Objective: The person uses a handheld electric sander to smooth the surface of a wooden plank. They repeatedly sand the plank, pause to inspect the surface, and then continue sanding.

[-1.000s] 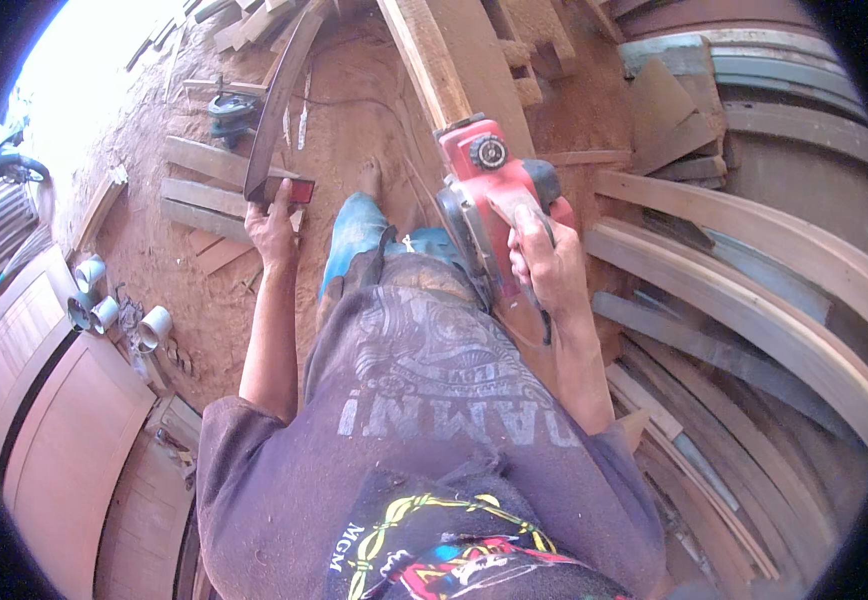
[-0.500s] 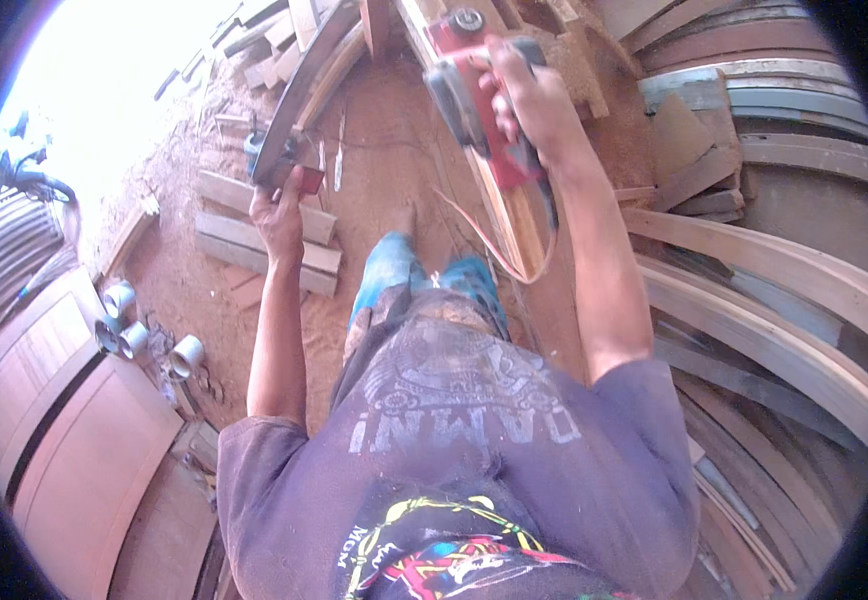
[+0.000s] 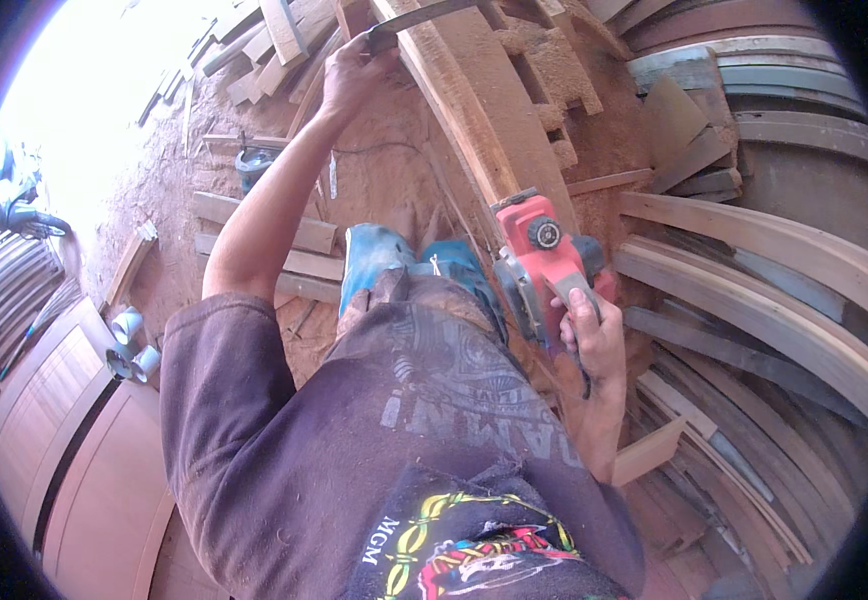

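My right hand [image 3: 594, 335] is wrapped round the rear handle of a red electric planer [image 3: 529, 215], with its round black front knob uppermost. The planer is at the near end of a long wooden beam [image 3: 459, 110]; I cannot tell whether its sole touches the wood. Reaching forward, my left hand [image 3: 354, 75] is closed on one end of a long, thin dark strip [image 3: 424, 17] whose kind is unclear. That strip reaches across the far part of the beam, and its far end comes close to the upper edge of the view.
Sawdust-covered blocks [image 3: 544, 80] lie right of the beam. Curved boards [image 3: 754, 320] are stacked along the right. Loose boards [image 3: 304, 235] lie on the dusty ground at left, near a dark container [image 3: 254, 165]. Door panels [image 3: 104, 480] and white cylinders [image 3: 134, 345] are at lower left.
The planer has come down toward me from above the beam, and has turned in my right hand. My left hand has moved forward and right, swinging the dark strip across the beam.
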Available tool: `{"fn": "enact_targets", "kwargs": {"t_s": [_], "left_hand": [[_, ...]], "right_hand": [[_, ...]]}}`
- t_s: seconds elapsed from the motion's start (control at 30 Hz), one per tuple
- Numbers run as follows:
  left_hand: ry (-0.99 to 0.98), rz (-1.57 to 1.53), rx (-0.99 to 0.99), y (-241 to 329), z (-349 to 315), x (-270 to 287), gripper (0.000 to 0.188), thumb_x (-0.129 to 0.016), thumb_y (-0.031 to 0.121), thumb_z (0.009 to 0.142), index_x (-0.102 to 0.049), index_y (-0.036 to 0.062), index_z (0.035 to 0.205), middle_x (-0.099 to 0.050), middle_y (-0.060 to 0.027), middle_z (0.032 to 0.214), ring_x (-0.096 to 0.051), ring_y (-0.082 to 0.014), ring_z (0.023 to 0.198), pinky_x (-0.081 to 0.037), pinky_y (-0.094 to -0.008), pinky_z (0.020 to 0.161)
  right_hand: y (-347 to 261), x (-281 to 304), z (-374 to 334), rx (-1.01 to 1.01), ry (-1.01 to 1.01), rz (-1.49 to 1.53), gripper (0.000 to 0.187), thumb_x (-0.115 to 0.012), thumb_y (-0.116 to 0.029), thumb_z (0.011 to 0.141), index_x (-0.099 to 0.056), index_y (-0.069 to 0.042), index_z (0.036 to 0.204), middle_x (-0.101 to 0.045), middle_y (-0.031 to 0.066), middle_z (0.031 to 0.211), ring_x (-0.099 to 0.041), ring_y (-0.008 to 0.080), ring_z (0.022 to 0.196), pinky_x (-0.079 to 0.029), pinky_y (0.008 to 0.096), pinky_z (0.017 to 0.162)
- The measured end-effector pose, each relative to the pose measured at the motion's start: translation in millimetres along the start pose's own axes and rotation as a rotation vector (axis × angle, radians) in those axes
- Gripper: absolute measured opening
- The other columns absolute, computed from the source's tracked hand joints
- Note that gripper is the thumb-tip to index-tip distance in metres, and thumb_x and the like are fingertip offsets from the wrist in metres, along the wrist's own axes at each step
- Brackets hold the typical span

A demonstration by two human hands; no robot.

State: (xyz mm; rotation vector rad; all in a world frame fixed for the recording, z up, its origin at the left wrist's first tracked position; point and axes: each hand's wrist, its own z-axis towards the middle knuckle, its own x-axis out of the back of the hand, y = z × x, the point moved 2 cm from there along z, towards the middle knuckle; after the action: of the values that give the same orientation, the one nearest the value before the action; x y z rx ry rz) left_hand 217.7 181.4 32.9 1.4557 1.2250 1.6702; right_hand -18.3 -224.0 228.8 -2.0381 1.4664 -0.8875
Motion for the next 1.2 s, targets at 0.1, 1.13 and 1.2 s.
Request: {"fn": "enact_targets", "kwargs": {"t_s": [0.1,1.13,1.2], "left_hand": [[0.031,0.135,-0.069,1,13,-20,0.032,-0.078,0.028,0.095,-0.079,0.0112,0.122,-0.083,-0.0062,0.101,-0.078,-0.0153,0.087,-0.059,-0.0336,0.085],[0.124,-0.446,0.064,37,-161,-19,0.032,-0.084,0.013,0.094,-0.077,0.0019,0.123,-0.081,-0.0065,0.113,-0.074,-0.0142,0.097,-0.058,-0.0313,0.087],[0.207,-0.388,0.092,17,-189,5,0.031,-0.084,0.012,0.095,-0.076,0.0002,0.122,-0.080,-0.0055,0.112,-0.072,-0.0126,0.097,-0.057,-0.0303,0.087]], "right_hand": [[8,2,1,-0.037,-0.003,-0.011,0.046,-0.062,-0.044,0.108,-0.074,-0.001,0.098,-0.057,-0.0038,0.067,-0.052,0.0056,0.060,-0.040,0.0269,0.054],[8,-5,12,0.217,-0.050,0.071,0.046,-0.061,-0.046,0.108,-0.062,-0.008,0.080,-0.052,-0.0057,0.064,-0.048,0.0033,0.053,-0.036,0.0241,0.048],[8,-5,19,0.232,-0.064,0.069,0.046,-0.060,-0.045,0.108,-0.061,-0.009,0.080,-0.052,-0.0058,0.063,-0.048,0.0033,0.053,-0.036,0.0239,0.048]]}}
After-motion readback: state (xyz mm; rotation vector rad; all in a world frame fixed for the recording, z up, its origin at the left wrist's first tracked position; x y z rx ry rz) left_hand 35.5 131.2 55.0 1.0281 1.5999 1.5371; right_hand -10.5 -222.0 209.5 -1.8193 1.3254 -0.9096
